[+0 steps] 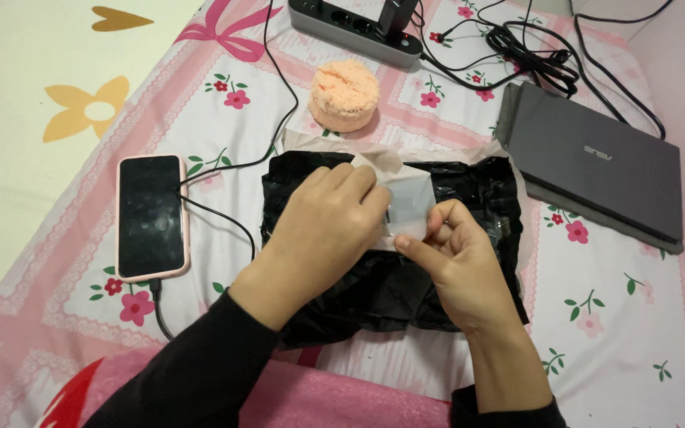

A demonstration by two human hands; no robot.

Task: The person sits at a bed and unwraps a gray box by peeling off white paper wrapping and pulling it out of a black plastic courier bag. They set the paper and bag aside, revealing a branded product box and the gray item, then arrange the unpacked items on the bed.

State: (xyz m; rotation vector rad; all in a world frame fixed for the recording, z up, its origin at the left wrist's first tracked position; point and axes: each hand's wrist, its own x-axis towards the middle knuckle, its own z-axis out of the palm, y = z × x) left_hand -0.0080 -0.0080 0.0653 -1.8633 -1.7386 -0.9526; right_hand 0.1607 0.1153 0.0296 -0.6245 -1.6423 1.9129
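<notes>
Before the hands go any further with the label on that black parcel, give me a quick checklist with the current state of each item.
1. Black plastic parcel lies flat on the bedsheet: ok.
2. Left hand presses down on the parcel and label: ok.
3. Right hand has its fingers on the label's edge: ok.
4. Label already lifted off the plastic: cannot tell, the hands cover it.
5. Phone and its cable lie apart from the parcel: ok.
6. Laptop sits close to the parcel's right end, possibly touching: cannot tell.
</notes>
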